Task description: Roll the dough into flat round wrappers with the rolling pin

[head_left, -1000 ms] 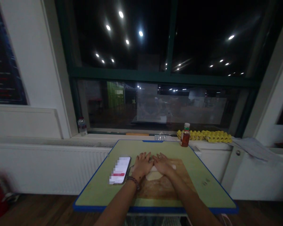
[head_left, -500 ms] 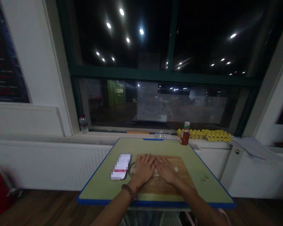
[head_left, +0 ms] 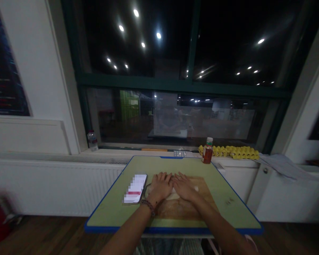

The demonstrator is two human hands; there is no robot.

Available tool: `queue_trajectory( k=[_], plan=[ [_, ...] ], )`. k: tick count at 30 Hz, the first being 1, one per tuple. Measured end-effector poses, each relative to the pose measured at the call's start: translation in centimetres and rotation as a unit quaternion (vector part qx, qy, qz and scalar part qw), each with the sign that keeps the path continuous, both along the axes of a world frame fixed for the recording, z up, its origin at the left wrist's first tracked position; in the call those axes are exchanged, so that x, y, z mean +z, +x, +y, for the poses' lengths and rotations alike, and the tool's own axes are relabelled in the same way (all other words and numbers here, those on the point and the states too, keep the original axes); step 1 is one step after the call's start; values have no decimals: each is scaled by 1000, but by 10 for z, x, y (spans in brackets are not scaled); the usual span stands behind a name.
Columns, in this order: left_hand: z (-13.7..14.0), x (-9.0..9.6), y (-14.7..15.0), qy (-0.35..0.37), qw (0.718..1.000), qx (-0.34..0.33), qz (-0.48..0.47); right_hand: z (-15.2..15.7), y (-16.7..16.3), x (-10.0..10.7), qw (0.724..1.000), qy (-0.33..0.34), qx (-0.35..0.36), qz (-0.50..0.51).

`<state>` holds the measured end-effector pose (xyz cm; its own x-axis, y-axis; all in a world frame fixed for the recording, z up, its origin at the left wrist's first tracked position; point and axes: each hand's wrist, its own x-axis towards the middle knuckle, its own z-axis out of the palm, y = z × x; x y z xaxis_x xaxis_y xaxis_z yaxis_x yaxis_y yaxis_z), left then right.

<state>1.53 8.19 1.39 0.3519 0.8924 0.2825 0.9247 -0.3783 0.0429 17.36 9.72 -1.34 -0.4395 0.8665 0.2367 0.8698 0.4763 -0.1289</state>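
Observation:
A wooden cutting board (head_left: pixel 180 209) lies on the small green table, and on it is a pale, rolled piece that looks like dough (head_left: pixel 173 195). My left hand (head_left: pixel 161 187) lies flat over the dough's left part, fingers stretched forward. Close beside it, my right hand (head_left: pixel 184 187) rests the same way, palm down, with its fingers extended. The hands cover most of the dough; pale bits show between them and at both ends. The board's dark-edged handle (head_left: pixel 146 189) shows at the left, next to a phone (head_left: pixel 135 188) with a lit screen.
The table (head_left: pixel 110 198) has a raised blue edge. A bottle of red sauce (head_left: pixel 207 151) stands at its far right corner. On the windowsill are a water bottle (head_left: pixel 92 140), yellow egg trays (head_left: pixel 236 152) and papers (head_left: pixel 287 166). A radiator (head_left: pixel 55 187) runs behind.
Both hands remain on the dough and have shifted slightly, the fingers now a little more spread and raised. The whole view has moved a touch.

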Motion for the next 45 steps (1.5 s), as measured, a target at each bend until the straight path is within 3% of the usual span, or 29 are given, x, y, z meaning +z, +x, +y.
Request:
queue_trajectory(
  k=[4, 9, 14, 20, 24, 28, 32, 36, 39, 45],
  plan=[
    [-25, -5, -6, 63, 996, -58, -15, -34, 3, -4, 1000, 15, 7, 22],
    [-30, -7, -9, 66, 994, -87, -27, -49, 3, 0, 999, 7, 1, 39],
    [-4, -2, -1, 11, 1000, -14, -11, -19, -5, 14, 999, -35, -40, 8],
    [12, 7, 6, -31, 997, 66, -11, 3, -14, 22, 997, -32, -65, -3],
    [-11, 2, 8, 30, 997, 73, -11, -21, -14, 17, 998, -6, -65, 5],
    [-45, -15, 4, 115, 993, 10, -30, -64, -8, 6, 998, 26, -33, 50],
    [-60, -26, -1, 133, 989, -45, -44, -85, -2, 2, 998, 25, -1, 62],
    [-47, -24, -2, 120, 991, -43, -34, -69, -2, 10, 997, -26, 7, 72],
    [-31, -22, -1, 163, 986, -38, -27, -48, -6, 17, 996, -59, -11, 72],
    [-20, -24, 3, 218, 975, 8, -38, -38, -14, 21, 997, -31, -53, 42]
  ],
)
